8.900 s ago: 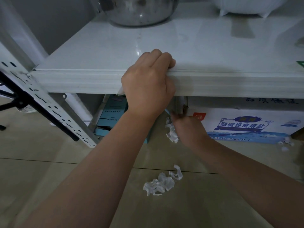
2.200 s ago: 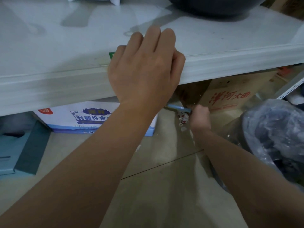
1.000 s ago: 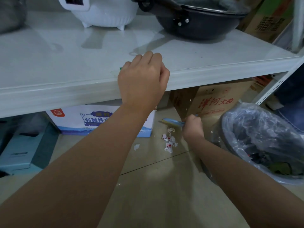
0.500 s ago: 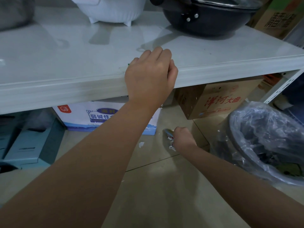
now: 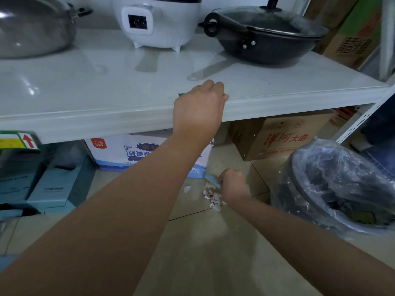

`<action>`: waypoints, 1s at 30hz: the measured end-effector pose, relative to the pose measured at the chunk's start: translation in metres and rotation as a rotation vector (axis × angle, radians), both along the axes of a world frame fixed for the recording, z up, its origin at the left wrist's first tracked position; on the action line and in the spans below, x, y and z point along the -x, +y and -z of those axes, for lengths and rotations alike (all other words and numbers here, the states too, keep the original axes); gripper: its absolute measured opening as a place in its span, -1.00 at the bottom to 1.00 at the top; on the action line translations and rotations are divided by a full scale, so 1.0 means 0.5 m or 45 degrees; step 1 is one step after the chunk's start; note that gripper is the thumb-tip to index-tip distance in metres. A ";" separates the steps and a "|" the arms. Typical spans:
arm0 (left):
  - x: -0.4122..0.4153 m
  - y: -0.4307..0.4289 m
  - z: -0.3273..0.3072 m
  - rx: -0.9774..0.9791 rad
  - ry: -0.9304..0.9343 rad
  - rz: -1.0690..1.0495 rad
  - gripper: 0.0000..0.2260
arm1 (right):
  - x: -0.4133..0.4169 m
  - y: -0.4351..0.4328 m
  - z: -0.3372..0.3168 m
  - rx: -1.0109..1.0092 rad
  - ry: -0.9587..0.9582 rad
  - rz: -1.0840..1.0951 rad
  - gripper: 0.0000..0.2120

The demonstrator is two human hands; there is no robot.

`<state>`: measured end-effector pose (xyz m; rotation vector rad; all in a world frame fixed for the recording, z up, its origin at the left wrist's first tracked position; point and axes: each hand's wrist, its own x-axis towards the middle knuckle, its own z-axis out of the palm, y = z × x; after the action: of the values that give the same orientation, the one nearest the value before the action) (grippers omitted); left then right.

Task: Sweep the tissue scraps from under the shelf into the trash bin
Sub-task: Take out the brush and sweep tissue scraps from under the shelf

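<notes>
My left hand (image 5: 198,110) grips the front edge of the white shelf (image 5: 106,124). Low over the tiled floor, my right hand (image 5: 233,184) is closed on a small light-blue brush (image 5: 212,180). Just left of that hand lies a little heap of white tissue scraps (image 5: 211,197), some with red marks. One loose scrap (image 5: 187,189) rests a bit further left. The trash bin (image 5: 342,189), lined with a clear plastic bag, stands on the floor to the right of the scraps.
Under the shelf sit a white-and-blue carton (image 5: 132,152), a brown cardboard box (image 5: 277,137) and teal boxes (image 5: 53,184). On the shelf stand a steel pot (image 5: 32,26), a white rice cooker (image 5: 156,20) and a black wok (image 5: 267,37).
My right hand with the brush has drawn the scraps out from under the shelf onto the open floor near the bin. The view has tilted up a little; my left hand stays on the shelf edge.
</notes>
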<state>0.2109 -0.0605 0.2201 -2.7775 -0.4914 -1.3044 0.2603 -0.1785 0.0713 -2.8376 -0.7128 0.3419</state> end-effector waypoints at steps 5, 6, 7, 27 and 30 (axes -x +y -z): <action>0.008 -0.005 -0.006 0.061 0.064 0.012 -0.73 | -0.045 -0.002 -0.009 0.021 -0.123 -0.020 -0.77; 0.009 -0.004 -0.008 0.062 0.085 0.010 -0.73 | -0.052 -0.002 -0.007 0.035 -0.122 -0.034 -0.76; 0.008 -0.002 -0.011 0.062 0.112 0.005 -0.72 | -0.059 0.000 -0.004 0.046 -0.100 -0.045 -0.76; 0.027 0.032 -0.045 0.237 0.283 0.191 -0.83 | 0.066 0.027 -0.024 0.238 0.061 -0.338 -0.77; 0.030 0.028 -0.046 0.259 0.320 0.200 -0.85 | 0.050 0.019 -0.048 0.229 -0.039 -0.283 -0.76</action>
<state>0.1959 -0.0467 0.2430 -3.1475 -0.4191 -0.9540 0.2355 -0.1689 0.0953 -2.9403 -1.0588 0.4167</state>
